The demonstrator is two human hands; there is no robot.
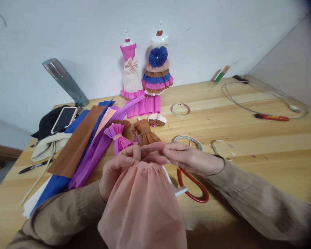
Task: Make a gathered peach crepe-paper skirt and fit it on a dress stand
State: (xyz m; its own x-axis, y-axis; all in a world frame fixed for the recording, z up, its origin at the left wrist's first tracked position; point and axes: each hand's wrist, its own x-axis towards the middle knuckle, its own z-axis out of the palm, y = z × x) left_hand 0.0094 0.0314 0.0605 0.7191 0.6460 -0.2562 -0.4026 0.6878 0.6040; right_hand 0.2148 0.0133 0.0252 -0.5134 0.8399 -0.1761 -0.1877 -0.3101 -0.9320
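A gathered pink paper skirt [145, 207] hangs at the bottom centre, its pleated top edge uppermost. My left hand [119, 169] pinches that top edge at its left end. My right hand [189, 157] is at the top edge on the right, with its fingers pressed together and meeting my left fingers; what lies between them is hidden. Behind the skirt, part of a white stand [180, 191] shows. Red scissor handles [197, 197] lie on the table under my right wrist.
Two dressed mannequins [131, 74] [158, 72] stand by the wall. Coloured paper sheets [76, 145], a phone [64, 119] and a spray bottle [67, 83] are at left. Paper bows [118, 136], tape rolls [180, 109] and a red-handled tool [272, 117] lie beyond my hands.
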